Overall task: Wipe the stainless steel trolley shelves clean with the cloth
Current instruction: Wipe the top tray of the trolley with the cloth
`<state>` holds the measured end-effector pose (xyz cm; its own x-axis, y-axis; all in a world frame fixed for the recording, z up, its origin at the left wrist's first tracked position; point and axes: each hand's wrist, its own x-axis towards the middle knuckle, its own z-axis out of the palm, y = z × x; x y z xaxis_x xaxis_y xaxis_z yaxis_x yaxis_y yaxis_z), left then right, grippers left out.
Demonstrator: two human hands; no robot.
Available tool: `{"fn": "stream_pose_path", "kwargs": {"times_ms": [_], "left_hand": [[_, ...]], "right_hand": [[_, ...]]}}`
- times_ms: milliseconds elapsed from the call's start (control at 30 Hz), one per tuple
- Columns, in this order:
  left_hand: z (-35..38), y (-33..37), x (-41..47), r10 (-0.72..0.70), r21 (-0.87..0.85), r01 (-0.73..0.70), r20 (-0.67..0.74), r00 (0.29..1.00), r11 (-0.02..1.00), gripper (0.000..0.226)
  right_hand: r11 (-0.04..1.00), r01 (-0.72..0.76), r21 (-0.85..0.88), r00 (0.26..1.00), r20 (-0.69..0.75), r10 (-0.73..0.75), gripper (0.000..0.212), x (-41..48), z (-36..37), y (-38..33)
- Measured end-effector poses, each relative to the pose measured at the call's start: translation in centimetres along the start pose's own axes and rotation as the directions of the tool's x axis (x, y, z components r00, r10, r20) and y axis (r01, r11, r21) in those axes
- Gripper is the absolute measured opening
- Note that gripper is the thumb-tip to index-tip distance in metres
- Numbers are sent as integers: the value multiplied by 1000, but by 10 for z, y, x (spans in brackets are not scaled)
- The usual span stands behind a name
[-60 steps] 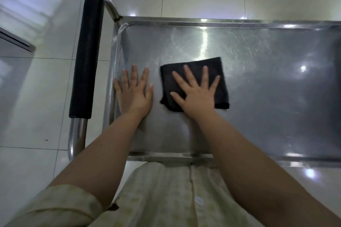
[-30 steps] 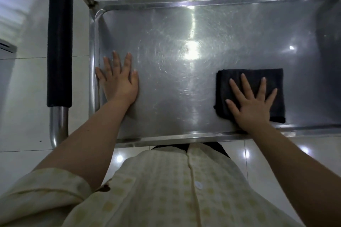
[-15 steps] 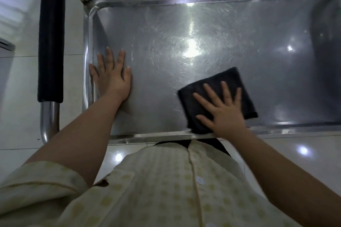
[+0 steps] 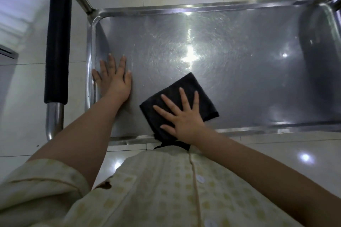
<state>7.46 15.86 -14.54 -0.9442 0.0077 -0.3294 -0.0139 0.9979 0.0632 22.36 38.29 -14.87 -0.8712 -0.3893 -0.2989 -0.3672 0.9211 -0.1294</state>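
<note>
The top shelf (image 4: 230, 46) of the stainless steel trolley fills the view from above, its surface scratched and shiny. A folded black cloth (image 4: 186, 88) lies turned at an angle on the shelf near the front rim, left of centre. My right hand (image 4: 182, 116) presses flat on the cloth with fingers spread and straight. My left hand (image 4: 114, 79) rests flat on the bare steel beside the shelf's left rim, fingers straight.
A black foam-covered push handle (image 4: 57, 42) on a steel tube runs along the trolley's left side. White floor tiles (image 4: 22, 97) surround the trolley. A raised rim (image 4: 184, 8) borders the shelf. A grey object edge (image 4: 7, 55) shows at far left.
My right hand slid the cloth from the left to the right front of the shelf, then back leftwards, rotating it. My left hand stayed flat by the left rim.
</note>
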Motion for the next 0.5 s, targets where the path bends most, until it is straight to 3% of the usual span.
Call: {"fn": "stream_pose_path", "kwargs": {"times_ms": [100, 167, 267, 333, 400, 500], "left_hand": [[-9, -1, -1, 17, -103, -15, 27, 999, 995, 54], [-13, 6, -14, 60, -183, -62, -18, 998, 981, 52], [-7, 41, -53, 216, -225, -219, -39, 976, 949, 54], [7, 73, -84, 330, -142, -325, 8, 944, 935, 62], [28, 99, -112, 371, -24, -371, 49, 927, 928, 66], [46, 109, -124, 284, 12, -285, 42, 958, 958, 66]], "right_hand": [[997, 78, 18, 997, 14, -78, 66, 26, -12, -39], [998, 44, 34, 999, -7, -44, 67, 28, -22, -30], [944, -289, 159, 947, -100, 306, 64, 22, -31, 18], [827, -467, 313, 869, -10, 495, 60, 17, -31, 54], [815, -477, 329, 869, 39, 493, 61, 12, -26, 72], [877, -423, 228, 903, 21, 430, 67, 8, -16, 72]]}}
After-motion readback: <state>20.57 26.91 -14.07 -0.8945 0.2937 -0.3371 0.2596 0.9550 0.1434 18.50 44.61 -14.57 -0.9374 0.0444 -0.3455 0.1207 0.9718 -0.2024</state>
